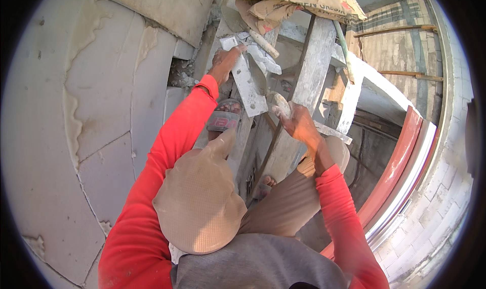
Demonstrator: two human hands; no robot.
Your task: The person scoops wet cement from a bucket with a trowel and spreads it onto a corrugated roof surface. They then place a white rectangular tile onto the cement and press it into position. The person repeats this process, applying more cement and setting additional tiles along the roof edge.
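My left hand (pixel 227 61) grips the upper end of a flat, dusty white strip (pixel 251 97) with dark spots. My right hand (pixel 296 119) is closed round the pale, dust-coated handle of a tool (pixel 281 100), whose grey metal blade (pixel 258 80) reaches up beside the strip and is partly hidden by it. Broken white pieces (pixel 269 62) and a short pale rod (pixel 266 44) lie just above. My sandalled feet show on and among grey planks (pixel 314 56) beneath.
A crumpled paper sack (pixel 298 4) and a green pole (pixel 344 53) lie at the top. A panelled grey wall (pixel 91 101) fills the left. At the right are an opening with red and white edging (pixel 395 162), a white block wall (pixel 443 198) and bamboo poles (pixel 392 28).
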